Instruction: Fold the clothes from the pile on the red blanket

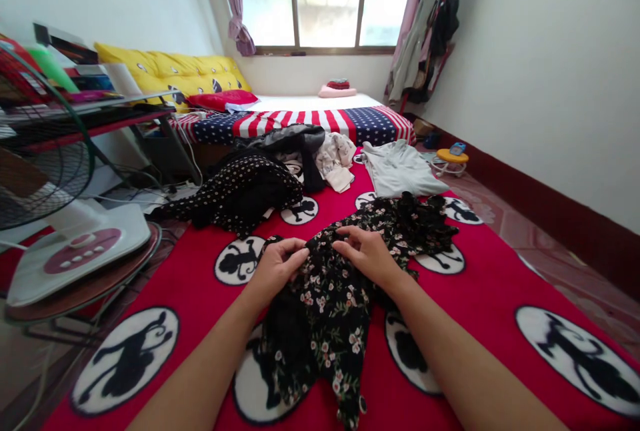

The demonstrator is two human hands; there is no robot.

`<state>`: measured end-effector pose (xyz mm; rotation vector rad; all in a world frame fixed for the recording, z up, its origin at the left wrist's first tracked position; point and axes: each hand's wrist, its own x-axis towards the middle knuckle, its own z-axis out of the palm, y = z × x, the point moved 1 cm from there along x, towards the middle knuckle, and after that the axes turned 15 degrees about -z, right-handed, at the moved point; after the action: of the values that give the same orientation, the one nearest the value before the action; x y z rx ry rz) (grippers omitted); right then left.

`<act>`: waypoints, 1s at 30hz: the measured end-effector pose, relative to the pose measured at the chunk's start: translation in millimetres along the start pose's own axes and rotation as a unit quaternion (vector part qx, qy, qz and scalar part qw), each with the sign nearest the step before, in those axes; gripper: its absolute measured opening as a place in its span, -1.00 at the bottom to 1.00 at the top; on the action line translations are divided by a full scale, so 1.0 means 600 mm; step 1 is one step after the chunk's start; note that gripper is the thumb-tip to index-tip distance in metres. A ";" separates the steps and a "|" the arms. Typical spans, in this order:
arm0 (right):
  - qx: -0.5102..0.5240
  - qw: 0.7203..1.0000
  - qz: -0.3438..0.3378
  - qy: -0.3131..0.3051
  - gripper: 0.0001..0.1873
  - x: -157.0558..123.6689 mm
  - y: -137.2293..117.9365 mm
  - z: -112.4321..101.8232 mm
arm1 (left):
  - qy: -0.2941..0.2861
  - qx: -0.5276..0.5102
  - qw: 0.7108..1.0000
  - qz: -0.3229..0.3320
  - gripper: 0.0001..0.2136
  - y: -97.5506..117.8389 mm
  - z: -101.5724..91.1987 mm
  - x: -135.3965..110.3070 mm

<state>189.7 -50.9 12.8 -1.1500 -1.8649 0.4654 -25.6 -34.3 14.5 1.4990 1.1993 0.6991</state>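
A black garment with small pink and white flowers (330, 298) lies crumpled on a red blanket (480, 284) printed with white circles and black figures. My left hand (277, 264) is closed, pinching the garment's upper left edge. My right hand (367, 252) rests on its top, fingers curled and gripping the cloth. Both forearms reach in from the bottom of the view.
Behind lie a black polka-dot garment (240, 188), a grey-and-white heap of clothes (310, 151) and a pale grey top (400, 168). A fan with a white base (75, 244) stands at the left. A mattress with a stars-and-stripes cover (310, 121) lies at the back.
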 end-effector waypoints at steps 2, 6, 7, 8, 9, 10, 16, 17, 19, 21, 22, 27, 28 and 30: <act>0.074 0.997 0.034 -0.002 -0.49 -0.001 -0.004 0.014 | -0.077 -0.061 0.995 -0.021 -0.72 0.007 0.011 -0.014; 0.153 0.985 0.077 0.018 -0.41 -0.003 -0.009 0.044 | -0.247 0.009 0.969 -0.029 -0.76 0.015 0.044 -0.040; 0.156 0.984 0.087 0.022 -0.44 -0.004 -0.009 0.050 | -0.268 0.032 0.962 -0.034 -0.76 0.016 0.048 -0.042; 0.162 0.982 0.094 0.021 -0.50 -0.005 -0.009 0.053 | -0.275 0.044 0.959 -0.040 -0.77 0.017 0.046 -0.041; 0.176 0.980 0.093 0.012 -0.59 -0.006 -0.009 0.055 | -0.266 0.045 0.962 -0.043 -0.77 0.020 0.040 -0.036; 0.201 0.976 0.088 -0.009 -0.68 -0.007 -0.009 0.054 | -0.236 0.036 0.970 -0.038 -0.77 0.023 0.030 -0.027; 0.417 0.875 0.030 -0.244 -0.90 -0.020 -0.032 0.055 | 0.060 0.155 0.972 0.168 -0.65 0.042 -0.027 0.071; 0.430 0.858 0.021 -0.279 -0.90 -0.023 -0.036 0.060 | 0.061 0.211 0.953 0.208 -0.54 0.043 -0.021 0.086; 0.445 0.828 0.009 -0.340 -0.88 -0.027 -0.041 0.070 | 0.032 0.310 0.907 0.282 -0.38 0.043 0.004 0.111; 0.453 0.806 0.000 -0.382 -0.86 -0.030 -0.043 0.079 | -0.005 0.383 0.857 0.344 -0.37 0.046 0.036 0.125; 0.456 0.798 -0.004 -0.395 -0.86 -0.031 -0.043 0.081 | -0.019 0.410 0.832 0.373 -0.40 0.049 0.051 0.130; 0.448 0.789 -0.014 -0.420 -0.85 -0.036 -0.039 0.079 | -0.100 0.503 0.703 0.493 -0.47 0.072 0.097 0.132; 0.444 0.790 -0.012 -0.423 -0.85 -0.037 -0.039 0.078 | -0.125 0.514 0.679 0.509 -0.51 0.076 0.101 0.131; 0.436 0.790 -0.008 -0.430 -0.84 -0.038 -0.039 0.076 | -0.168 0.526 0.651 0.520 -0.63 0.083 0.108 0.126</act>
<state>144.1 -76.6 -7.5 -0.2460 -1.9364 1.8483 72.6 15.1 31.3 3.2346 0.2158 0.3030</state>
